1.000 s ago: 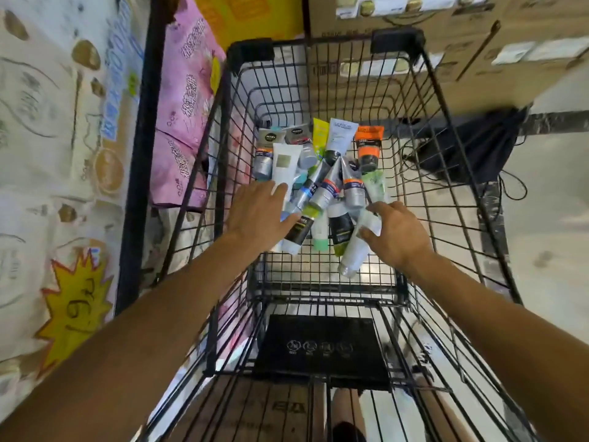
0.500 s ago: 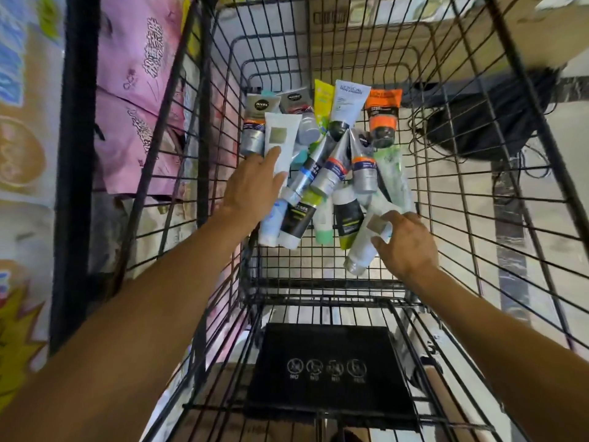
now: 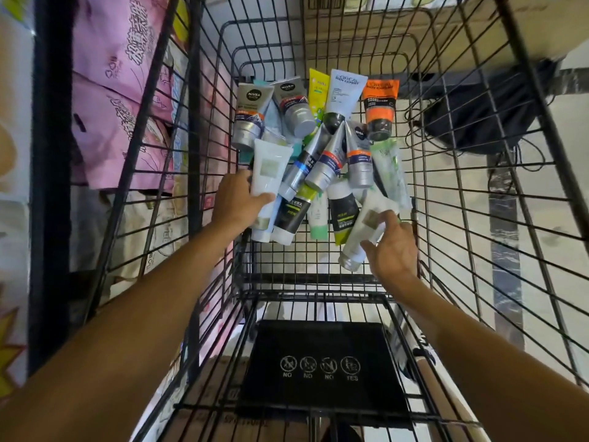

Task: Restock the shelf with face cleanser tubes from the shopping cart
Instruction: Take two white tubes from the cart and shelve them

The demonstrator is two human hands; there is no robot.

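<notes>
A pile of several face cleanser tubes lies on the floor of the black wire shopping cart [image 3: 462, 199]. My left hand [image 3: 237, 202] grips a pale white-green tube [image 3: 269, 169] at the pile's left side, thumb across its lower part. My right hand [image 3: 390, 247] curls around a second white tube with a silver cap [image 3: 363, 232] at the pile's right front. Other tubes in the pile include grey Nivea ones [image 3: 250, 114], a yellow one [image 3: 318, 90], a white L'Oreal one [image 3: 344, 90] and an orange one [image 3: 380, 103]. The shelf is not in view.
The cart's black child-seat flap [image 3: 322, 368] with warning icons lies below my arms. Pink packaged goods [image 3: 118, 90] sit on a rack left of the cart. Cardboard boxes [image 3: 398, 23] stand beyond the cart, with a black bag and cables [image 3: 484, 113] on the floor at right.
Both hands reached deeper into the cart. My left hand closed around the pale white-green tube, and my right hand wrapped around the silver-capped white tube. The camera leaned closer.
</notes>
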